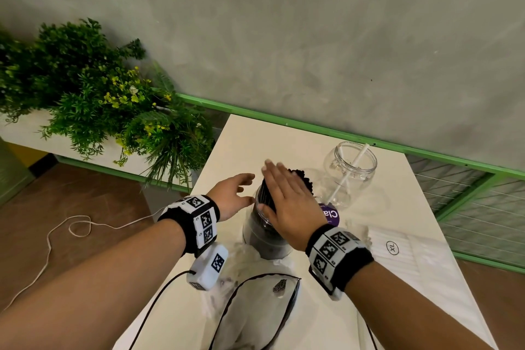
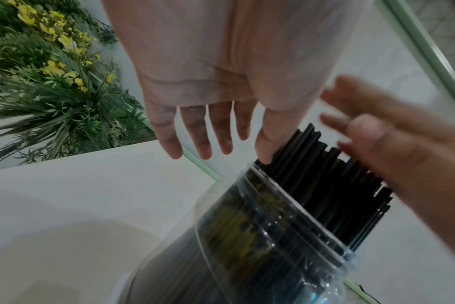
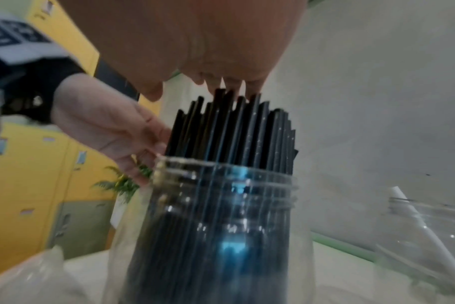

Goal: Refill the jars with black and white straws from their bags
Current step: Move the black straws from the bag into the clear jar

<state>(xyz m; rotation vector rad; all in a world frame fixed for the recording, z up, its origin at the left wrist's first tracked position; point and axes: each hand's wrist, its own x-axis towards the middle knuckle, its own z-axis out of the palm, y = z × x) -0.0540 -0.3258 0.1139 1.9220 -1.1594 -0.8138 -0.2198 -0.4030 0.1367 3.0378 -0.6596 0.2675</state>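
Nearest me on the worktop (image 1: 244,133), an emptied clear bag (image 1: 255,307) lies flat. Just beyond, my right hand (image 1: 287,202) spreads flat over the black straws (image 3: 231,127) standing in their jar (image 3: 221,226); my left hand (image 1: 231,196), fingers (image 2: 169,133) loose, touches their side. Farther right, the second jar (image 1: 352,170) holds one white straw (image 1: 355,167).

A clear jar (image 1: 265,231) stood upright, packed with black straws (image 1: 301,180) rising above its rim. Just beside it, a second clear jar (image 1: 352,176) held 1 leaning white straw (image 1: 350,172).
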